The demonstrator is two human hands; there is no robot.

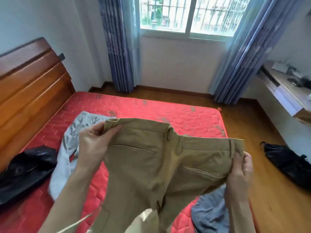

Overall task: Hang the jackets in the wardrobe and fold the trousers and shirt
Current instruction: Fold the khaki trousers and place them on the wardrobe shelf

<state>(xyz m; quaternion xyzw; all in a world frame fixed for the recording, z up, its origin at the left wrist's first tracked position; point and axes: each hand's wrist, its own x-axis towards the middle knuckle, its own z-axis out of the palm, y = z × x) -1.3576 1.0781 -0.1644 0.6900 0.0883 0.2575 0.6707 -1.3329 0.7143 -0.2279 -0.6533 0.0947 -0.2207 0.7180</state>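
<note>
Trouser legs cut off, desk clutter perhaps blurred.

Khaki trousers held up by waistband over the bed, back pockets facing cam, legs hanging down. Pale grey garment crumpled on mattress at left, black jacket beside it near headboard. Blue-grey garment bunched lower right. 2nd black jacket on floor.

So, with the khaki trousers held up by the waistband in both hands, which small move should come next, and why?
Probably bring the two waistband ends together, so the legs stack. The left hand and right hand pinch opposite ends of the khaki trousers, spread open above the red mattress, back pockets facing the camera, not yet folded.
</note>
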